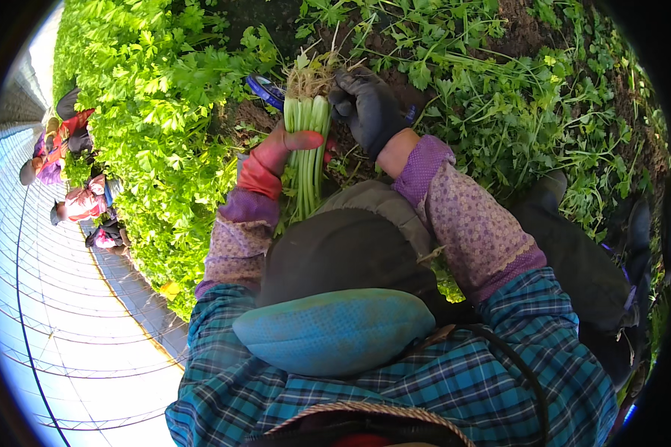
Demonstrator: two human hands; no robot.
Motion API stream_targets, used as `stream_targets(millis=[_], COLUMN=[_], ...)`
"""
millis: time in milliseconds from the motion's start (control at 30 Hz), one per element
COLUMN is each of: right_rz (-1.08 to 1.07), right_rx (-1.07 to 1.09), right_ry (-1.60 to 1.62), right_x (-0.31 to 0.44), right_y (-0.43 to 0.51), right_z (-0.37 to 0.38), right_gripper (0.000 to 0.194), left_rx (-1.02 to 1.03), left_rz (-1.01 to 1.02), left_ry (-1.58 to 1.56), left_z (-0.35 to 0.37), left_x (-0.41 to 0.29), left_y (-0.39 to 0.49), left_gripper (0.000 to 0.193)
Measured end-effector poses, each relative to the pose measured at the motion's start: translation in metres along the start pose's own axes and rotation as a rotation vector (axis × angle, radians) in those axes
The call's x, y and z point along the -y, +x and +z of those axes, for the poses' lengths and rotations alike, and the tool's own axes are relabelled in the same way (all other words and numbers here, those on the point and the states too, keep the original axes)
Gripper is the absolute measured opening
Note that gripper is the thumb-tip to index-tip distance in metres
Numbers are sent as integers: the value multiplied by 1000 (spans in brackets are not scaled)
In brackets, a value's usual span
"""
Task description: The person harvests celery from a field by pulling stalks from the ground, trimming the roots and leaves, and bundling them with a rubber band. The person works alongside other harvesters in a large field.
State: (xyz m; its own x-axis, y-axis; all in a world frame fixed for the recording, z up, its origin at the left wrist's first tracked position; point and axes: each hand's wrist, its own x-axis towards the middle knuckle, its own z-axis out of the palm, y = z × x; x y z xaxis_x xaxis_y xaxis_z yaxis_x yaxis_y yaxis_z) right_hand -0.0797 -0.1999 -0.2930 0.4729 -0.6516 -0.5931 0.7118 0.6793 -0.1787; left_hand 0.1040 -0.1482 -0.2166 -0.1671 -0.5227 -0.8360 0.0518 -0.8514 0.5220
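My left hand, in a red glove, grips a bunch of celery by its pale green stalks. The roots point away from me and the stalks run down toward my knee. My right hand, in a dark glove, is at the right side of the root end with its fingers curled. Whether it pinches some roots or holds anything else cannot be told. Behind the bunch, partly hidden, lies a blue-rimmed round object.
Dense standing celery grows on the left. Loose celery plants lie over soil on the right. Several people, one in a pink top, are at the far left by the greenhouse frame. A blue pad rests at my lap.
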Motion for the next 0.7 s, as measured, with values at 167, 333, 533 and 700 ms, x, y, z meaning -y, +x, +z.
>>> stream_targets(millis=[167,333,533,700], right_rz=[46,-658,-804,-613], right_rx=[140,163,730,897], right_ry=[-404,-1007,-2045,-2165], right_x=[51,94,61,57], right_y=[7,17,14,-12], right_z=[0,28,51,17], right_gripper=[18,30,67,93], left_rx=[-170,-701,-864,-743], left_rz=[220,376,333,393], left_ry=[397,1226,1219,1041], left_z=[13,47,72,73], left_x=[-34,-9,38,32], left_y=[-9,10,23,3], left_gripper=[62,56,56,67])
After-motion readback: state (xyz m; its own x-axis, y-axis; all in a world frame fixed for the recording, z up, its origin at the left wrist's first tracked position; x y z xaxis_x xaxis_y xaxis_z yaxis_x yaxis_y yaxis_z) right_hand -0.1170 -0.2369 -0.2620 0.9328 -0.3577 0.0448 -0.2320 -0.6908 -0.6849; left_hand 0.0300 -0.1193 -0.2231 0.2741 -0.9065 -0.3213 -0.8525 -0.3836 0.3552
